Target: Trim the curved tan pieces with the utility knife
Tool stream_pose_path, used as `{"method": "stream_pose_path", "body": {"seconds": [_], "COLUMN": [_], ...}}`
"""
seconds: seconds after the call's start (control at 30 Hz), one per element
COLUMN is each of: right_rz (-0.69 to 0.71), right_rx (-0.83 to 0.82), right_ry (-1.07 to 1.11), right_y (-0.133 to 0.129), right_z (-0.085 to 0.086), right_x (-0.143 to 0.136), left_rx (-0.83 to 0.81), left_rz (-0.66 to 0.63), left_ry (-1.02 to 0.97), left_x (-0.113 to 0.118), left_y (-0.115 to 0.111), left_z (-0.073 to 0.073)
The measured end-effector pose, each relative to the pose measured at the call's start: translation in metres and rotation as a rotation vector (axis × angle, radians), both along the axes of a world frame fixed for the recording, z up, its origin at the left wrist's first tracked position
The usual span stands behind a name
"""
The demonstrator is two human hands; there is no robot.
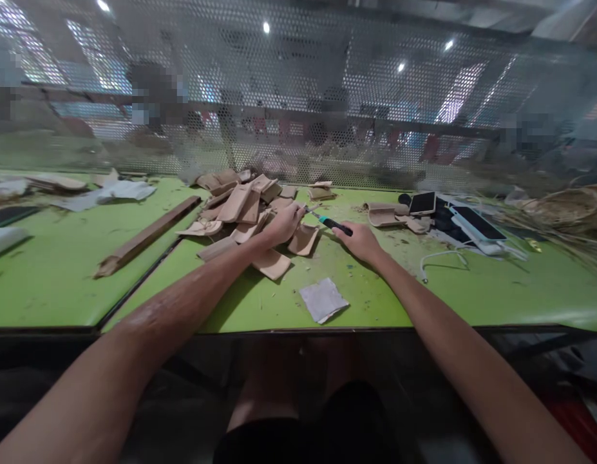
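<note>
My right hand (pixel 362 241) is closed around the black and teal handle of a slim hand tool (pixel 335 225). Its thin metal end points left toward my other hand; I cannot tell whether it is a blade or a shaft. My left hand (pixel 284 225) has its fingers pinched together at the tool's tip, and what they hold is too small to make out. Under and beside that hand lies a heap of curved, tan wood-like pieces (pixel 235 203). One such piece (pixel 303 240) rests just below the left fingers.
A grey square of sandpaper-like sheet (pixel 323 300) lies near the front edge. To the left is a long wooden strip (pixel 148 237). Phones (pixel 479 222) and a white cable (pixel 443 253) lie at right. Perforated metal mesh (pixel 298 142) stands behind the green table (pixel 385 303).
</note>
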State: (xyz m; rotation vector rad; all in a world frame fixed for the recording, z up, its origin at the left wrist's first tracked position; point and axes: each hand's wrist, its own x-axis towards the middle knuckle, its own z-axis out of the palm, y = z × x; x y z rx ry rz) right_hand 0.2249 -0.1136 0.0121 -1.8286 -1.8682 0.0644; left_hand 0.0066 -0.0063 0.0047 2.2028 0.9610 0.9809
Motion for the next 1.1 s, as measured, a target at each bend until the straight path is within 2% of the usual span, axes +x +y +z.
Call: {"method": "stream_pose_path", "body": {"seconds": [0.2, 0.5, 0.87, 1.1], "right_rz": [-0.022, -0.045, -0.092, -0.123], "right_rx": [-0.003, 0.002, -0.003, 0.013], "right_ry": [-0.029, -0.072, -0.164, -0.201], "right_y": [-0.001, -0.003, -0.007, -0.008], "right_z": [-0.001, 0.001, 0.005, 0.005], "right_x": [-0.002, -0.005, -0.013, -0.016], "left_rx": [0.011, -0.015, 0.074, 0.041], "left_rz": [-0.029, -0.032, -0.015, -0.01], "left_ry": [-0.036, -0.026, -0.022, -0.002], "left_x": [0.0, -0.001, -0.003, -0.002], "left_y": [0.004, -0.001, 0.0, 0.0], "left_z": [-0.004, 0.0, 0.001, 0.002]}}
